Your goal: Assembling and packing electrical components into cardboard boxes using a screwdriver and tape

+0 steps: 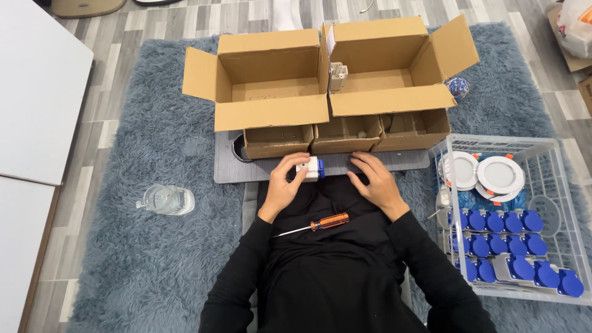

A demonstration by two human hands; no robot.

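- My left hand (285,185) has its grip closed around a small white and blue socket part (310,168), fingers curled over its top, held just above the near edge of the grey board (394,161).
- My right hand (375,182) lies flat and open, palm down, at that same near edge, holding nothing.
- An orange-handled screwdriver (316,225) lies across my lap, just below both hands, touched by neither.
- Three small cardboard trays (345,137) stand in a row on the board, with two large open cartons (327,68) behind them.
- A white wire basket (549,161) to my right holds round white lamps and rows of blue-capped parts (504,223).
- A clear glass jar (165,200) lies on the shaggy rug (154,265) to my left.
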